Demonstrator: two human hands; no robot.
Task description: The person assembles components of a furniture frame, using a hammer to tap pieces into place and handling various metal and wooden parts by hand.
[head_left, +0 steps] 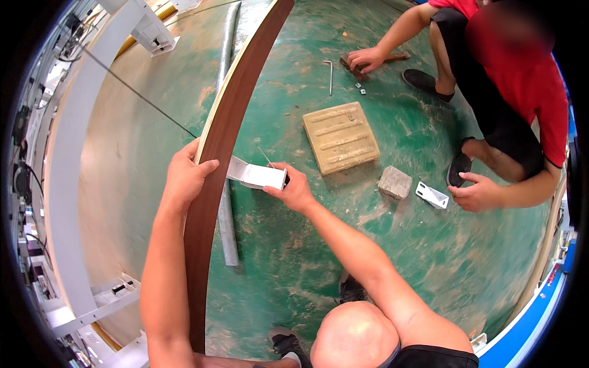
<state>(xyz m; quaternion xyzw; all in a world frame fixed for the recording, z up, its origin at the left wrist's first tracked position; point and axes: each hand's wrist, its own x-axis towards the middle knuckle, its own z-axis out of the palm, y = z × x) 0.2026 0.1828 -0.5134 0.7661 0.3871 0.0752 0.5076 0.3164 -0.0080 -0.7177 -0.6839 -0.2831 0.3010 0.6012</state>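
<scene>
"What takes up the most room?"
"The green floor [294, 257]. Then a co-worker [543, 104] in red, crouching on the right, and the long brown board [236, 92] standing on edge between the person's arms."
"Next down?"
"A grey pipe [227, 233] partly behind the board, then a ridged yellow tile [341, 137] on the floor."
"And the hands?"
"The left hand [187, 175] is curled over the board's edge, thumb across its brown face. The right hand [294, 189] is closed around the near end of a white bracket [264, 176]."
"Where is that bracket, exactly?"
"Left of the right hand, reaching to the board's face; whether they touch, I can't tell."
"Anything smaller?"
"A stone block [395, 183] beside a second bracket [432, 195], a hex key [331, 80], and small metal pieces [362, 91] near it."
</scene>
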